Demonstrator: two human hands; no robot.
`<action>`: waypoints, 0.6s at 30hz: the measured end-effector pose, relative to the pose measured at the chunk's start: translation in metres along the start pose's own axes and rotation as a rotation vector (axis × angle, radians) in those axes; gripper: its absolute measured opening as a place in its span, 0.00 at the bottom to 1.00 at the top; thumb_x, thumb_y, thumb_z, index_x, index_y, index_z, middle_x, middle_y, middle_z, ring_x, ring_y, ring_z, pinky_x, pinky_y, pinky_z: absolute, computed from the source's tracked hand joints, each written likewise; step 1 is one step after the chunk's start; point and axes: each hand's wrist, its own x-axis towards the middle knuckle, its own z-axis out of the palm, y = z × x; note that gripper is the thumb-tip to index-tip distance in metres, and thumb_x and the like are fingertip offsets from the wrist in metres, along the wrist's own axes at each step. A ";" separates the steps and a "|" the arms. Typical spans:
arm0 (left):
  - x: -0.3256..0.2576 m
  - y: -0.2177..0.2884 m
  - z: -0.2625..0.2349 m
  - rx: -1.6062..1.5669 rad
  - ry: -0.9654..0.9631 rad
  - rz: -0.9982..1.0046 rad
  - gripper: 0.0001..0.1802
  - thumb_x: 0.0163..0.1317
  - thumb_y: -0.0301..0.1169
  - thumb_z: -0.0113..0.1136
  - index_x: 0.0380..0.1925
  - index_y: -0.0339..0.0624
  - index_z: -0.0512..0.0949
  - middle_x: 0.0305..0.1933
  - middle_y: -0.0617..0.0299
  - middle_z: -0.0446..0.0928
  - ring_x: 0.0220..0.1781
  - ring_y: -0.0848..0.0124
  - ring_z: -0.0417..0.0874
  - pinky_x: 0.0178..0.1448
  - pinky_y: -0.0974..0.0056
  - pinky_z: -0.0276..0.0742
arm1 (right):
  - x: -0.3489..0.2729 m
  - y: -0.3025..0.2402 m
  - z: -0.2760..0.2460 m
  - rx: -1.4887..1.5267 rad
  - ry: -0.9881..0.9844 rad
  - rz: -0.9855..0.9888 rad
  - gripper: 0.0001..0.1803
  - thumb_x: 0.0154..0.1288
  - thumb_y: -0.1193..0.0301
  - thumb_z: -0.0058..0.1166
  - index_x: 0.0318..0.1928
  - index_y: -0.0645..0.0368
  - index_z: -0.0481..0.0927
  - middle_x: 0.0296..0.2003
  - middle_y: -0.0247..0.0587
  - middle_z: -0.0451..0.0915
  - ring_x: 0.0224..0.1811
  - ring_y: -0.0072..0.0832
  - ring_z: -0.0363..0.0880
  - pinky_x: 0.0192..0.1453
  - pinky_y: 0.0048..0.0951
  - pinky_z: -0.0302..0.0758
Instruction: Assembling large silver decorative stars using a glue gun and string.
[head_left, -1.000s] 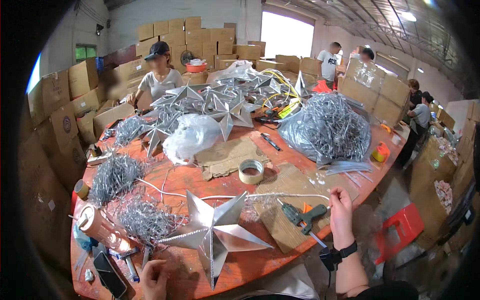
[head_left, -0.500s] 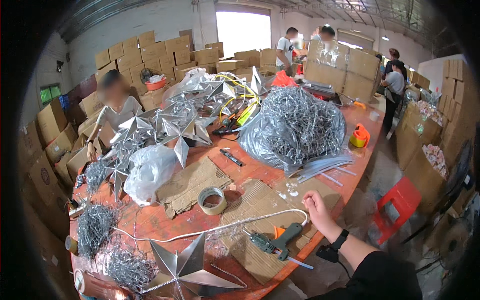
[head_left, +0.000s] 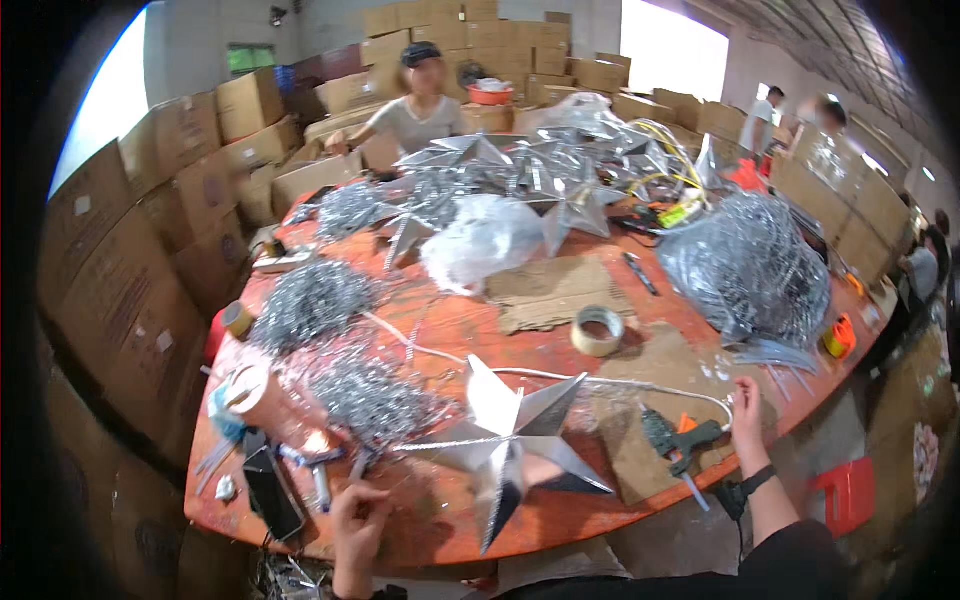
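Note:
A silver five-pointed star (head_left: pixel 512 440) with beaded trim on its ridges lies on the table in front of me, between my hands. At its lower left is my left hand (head_left: pixel 362 518), its fingers curled together; anything in them is too small to make out. My right hand (head_left: pixel 748 412), wearing a dark wristband, is beyond the star's right side with fingers pinched together; their contents are hidden. Close beside it rests a green glue gun (head_left: pixel 672 442) with an orange trigger and a glue stick, on flattened cardboard (head_left: pixel 625 470). Its white cord (head_left: pixel 640 384) curves close to my right fingers.
Silver tinsel heaps (head_left: pixel 318 300), a phone (head_left: pixel 270 490) and a pink jug (head_left: pixel 262 398) occupy the left side. Farther off are a tape roll (head_left: pixel 597 332), a marker (head_left: pixel 640 273), a bag of tinsel (head_left: pixel 745 265) and stacked stars. A person (head_left: pixel 425 105) sits across the red table (head_left: pixel 440 325).
My view has turned left, bringing the whole star and my left hand into sight. My right hand stays near the glue gun's cord, fingers still closed.

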 end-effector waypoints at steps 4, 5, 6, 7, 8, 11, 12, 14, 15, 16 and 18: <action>-0.004 -0.009 -0.007 0.010 -0.086 0.024 0.05 0.56 0.17 0.63 0.32 0.36 0.80 0.30 0.65 0.77 0.30 0.79 0.76 0.35 0.73 0.71 | 0.002 0.006 -0.001 -0.006 0.017 -0.012 0.11 0.74 0.72 0.40 0.51 0.61 0.70 0.44 0.41 0.73 0.47 0.30 0.71 0.55 0.31 0.67; -0.006 -0.004 -0.008 0.010 -0.106 -0.006 0.05 0.56 0.17 0.63 0.32 0.36 0.80 0.30 0.65 0.78 0.31 0.79 0.77 0.36 0.73 0.72 | 0.002 0.013 0.002 0.005 0.036 0.008 0.10 0.74 0.72 0.40 0.50 0.62 0.70 0.43 0.42 0.74 0.47 0.31 0.71 0.55 0.31 0.67; -0.005 -0.002 -0.009 -0.009 -0.134 -0.032 0.05 0.56 0.17 0.63 0.33 0.36 0.80 0.30 0.65 0.79 0.32 0.79 0.78 0.37 0.73 0.73 | 0.003 0.012 0.000 0.001 0.065 0.023 0.10 0.74 0.72 0.41 0.50 0.62 0.70 0.43 0.42 0.74 0.47 0.32 0.72 0.55 0.32 0.67; -0.009 -0.002 -0.010 -0.002 -0.124 -0.027 0.05 0.57 0.18 0.63 0.34 0.36 0.81 0.32 0.65 0.79 0.34 0.79 0.79 0.39 0.73 0.74 | 0.005 0.020 0.004 -0.008 0.058 0.024 0.10 0.74 0.72 0.41 0.49 0.62 0.71 0.43 0.43 0.74 0.47 0.33 0.72 0.55 0.33 0.68; -0.007 -0.002 -0.009 -0.002 -0.140 -0.024 0.05 0.57 0.18 0.63 0.33 0.36 0.81 0.32 0.65 0.80 0.34 0.79 0.79 0.39 0.72 0.74 | 0.005 0.024 0.000 -0.032 0.063 0.025 0.10 0.73 0.72 0.41 0.49 0.62 0.71 0.42 0.44 0.74 0.47 0.34 0.72 0.55 0.33 0.68; -0.002 -0.011 -0.008 -0.030 -0.177 -0.042 0.05 0.57 0.19 0.64 0.34 0.36 0.81 0.34 0.64 0.80 0.35 0.77 0.79 0.39 0.71 0.74 | 0.002 0.017 -0.006 -0.084 0.062 0.002 0.09 0.74 0.71 0.40 0.46 0.62 0.71 0.39 0.42 0.74 0.44 0.32 0.73 0.52 0.31 0.68; -0.001 -0.009 -0.007 0.005 -0.199 -0.025 0.05 0.57 0.20 0.65 0.34 0.36 0.81 0.34 0.63 0.79 0.36 0.76 0.80 0.39 0.71 0.74 | 0.002 0.020 -0.005 -0.110 0.046 0.029 0.09 0.74 0.71 0.39 0.45 0.62 0.71 0.38 0.42 0.73 0.42 0.32 0.72 0.51 0.31 0.68; -0.007 0.004 -0.016 0.033 -0.189 0.017 0.05 0.57 0.21 0.65 0.34 0.36 0.81 0.35 0.62 0.79 0.37 0.74 0.80 0.40 0.71 0.74 | 0.002 0.021 -0.005 -0.056 0.050 0.004 0.08 0.74 0.71 0.39 0.45 0.62 0.70 0.37 0.41 0.73 0.42 0.31 0.72 0.51 0.30 0.68; -0.004 0.006 -0.015 0.027 -0.219 0.017 0.05 0.56 0.21 0.65 0.34 0.36 0.81 0.35 0.61 0.79 0.38 0.73 0.80 0.40 0.70 0.75 | 0.004 0.026 -0.004 -0.026 0.051 0.014 0.08 0.74 0.71 0.38 0.44 0.61 0.70 0.37 0.40 0.72 0.42 0.30 0.72 0.50 0.30 0.68; -0.001 0.008 -0.014 0.021 -0.248 0.019 0.05 0.56 0.21 0.65 0.34 0.35 0.82 0.35 0.61 0.79 0.38 0.73 0.80 0.40 0.70 0.75 | 0.008 0.030 -0.005 -0.027 0.052 0.011 0.08 0.74 0.71 0.38 0.44 0.61 0.70 0.37 0.40 0.72 0.42 0.30 0.72 0.50 0.30 0.68; 0.001 0.011 -0.009 0.005 -0.227 -0.013 0.05 0.53 0.18 0.66 0.30 0.36 0.82 0.32 0.61 0.77 0.35 0.70 0.78 0.39 0.68 0.73 | 0.005 0.022 -0.003 -0.069 0.063 0.068 0.08 0.75 0.72 0.37 0.43 0.61 0.69 0.36 0.38 0.71 0.41 0.28 0.70 0.49 0.29 0.68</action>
